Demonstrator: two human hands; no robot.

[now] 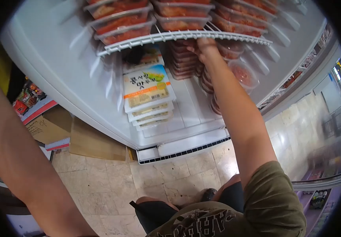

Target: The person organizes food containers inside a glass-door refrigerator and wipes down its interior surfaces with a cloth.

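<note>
My right hand (204, 50) reaches in under the white wire shelf (170, 37), beside a stack of clear lidded containers (179, 65). Its visible fingers point left toward that stack and look apart; the shelf's front edge covers part of the hand. I cannot make out anything held in it. Round containers with pinkish contents (243, 75) stand to the right of my forearm. White tofu packs (148, 91) with Korean lettering lie overlapping on the fridge floor to the left. My left arm (16, 150) stretches up along the left side, its hand outside the view.
Clear tubs of red food (123, 19) are stacked on the wire shelf above. The fridge's front edge (186, 150) borders the tiled floor (103, 177). Cardboard (95, 138) and snack packets (30, 96) are at left. A glass door (316, 130) stands at right.
</note>
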